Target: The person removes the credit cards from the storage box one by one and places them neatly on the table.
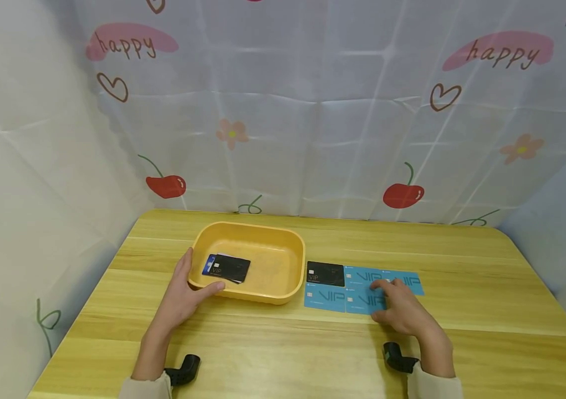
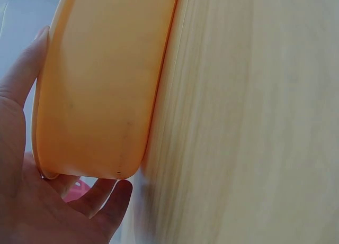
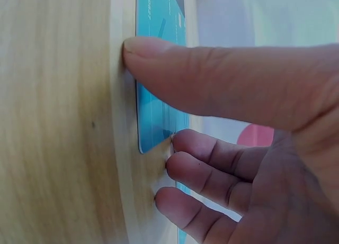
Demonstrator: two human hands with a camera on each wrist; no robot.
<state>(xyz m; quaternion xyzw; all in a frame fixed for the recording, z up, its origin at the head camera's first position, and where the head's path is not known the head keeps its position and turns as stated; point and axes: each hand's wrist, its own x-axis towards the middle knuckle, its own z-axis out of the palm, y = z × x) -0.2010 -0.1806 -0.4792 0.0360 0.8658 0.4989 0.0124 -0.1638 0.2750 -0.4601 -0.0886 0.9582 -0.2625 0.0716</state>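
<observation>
Right hand spanning blue card, digits apart (pinching? cannot tell). Four more cards lying alongside, three-to-four o'clock from yellow tray, seemingly remaining. Left hand gripping tray's eight-o'clock end; overlapping cards inside apparently done.

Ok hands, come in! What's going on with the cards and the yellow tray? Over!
Left hand holding left end of yellow tray. Right hand at front row's right-hand blue card. Card flat on table. No obstacle visible.
</observation>
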